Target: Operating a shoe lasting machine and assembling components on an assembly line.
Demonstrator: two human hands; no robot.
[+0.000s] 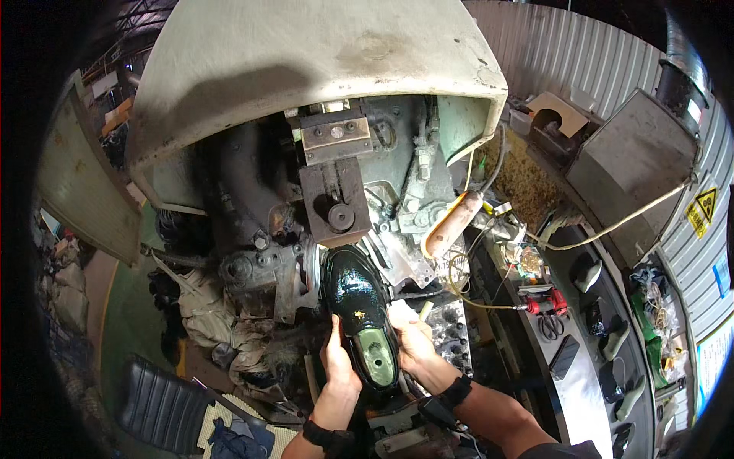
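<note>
A glossy black shoe (pixel 356 289) with a pale green last (pixel 375 353) in its opening lies toe-away beneath the machine's dark metal head (pixel 335 200). My left hand (pixel 339 361) grips its left side near the heel, thumb up along the upper. On the opposite side my right hand (pixel 417 343) holds the shoe. Something white (pixel 401 312), perhaps a cloth or a finger cover, shows at the fingertips of that hand. The shoe's toe sits close under the head, between metal side plates (pixel 397 260). Its sole and my fingers beneath it are hidden.
A large cream hood (pixel 329 46) arches over the machine. To the right are an orange-edged lamp (pixel 453 223), a red-handled tool (pixel 544 303) and a phone-like black slab (pixel 564 357) on a metal ledge. Several shoe lasts (pixel 616 340) stand beyond. A black chair (pixel 164 405) is at lower left.
</note>
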